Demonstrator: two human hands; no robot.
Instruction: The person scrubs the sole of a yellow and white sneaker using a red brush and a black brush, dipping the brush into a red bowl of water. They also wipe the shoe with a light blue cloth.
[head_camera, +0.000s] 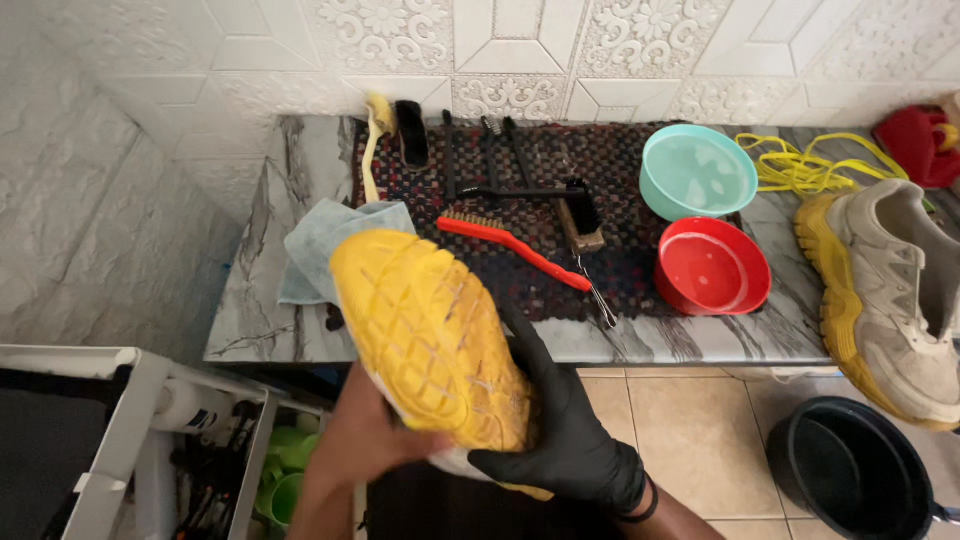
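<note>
I hold a sneaker (430, 330) upside down, its yellow rubber sole facing up, just in front of the marble counter (290, 180). My bare left hand (365, 440) grips its heel end from the left. My right hand (570, 440), in a black glove, clasps the sole's lower right edge. On the counter's dark woven mat (610, 160) lie a red-handled wire brush (510, 248), a black-bristled wooden brush (580, 215) and several other brushes (470, 150).
A teal bowl (697, 170) and a red bowl (712, 266) sit on the mat's right side. The matching beige sneaker (890, 290), yellow laces (800, 160) and a grey cloth (315, 245) lie on the counter. A black bucket (850, 465) stands on the floor, a white cart (130, 440) at left.
</note>
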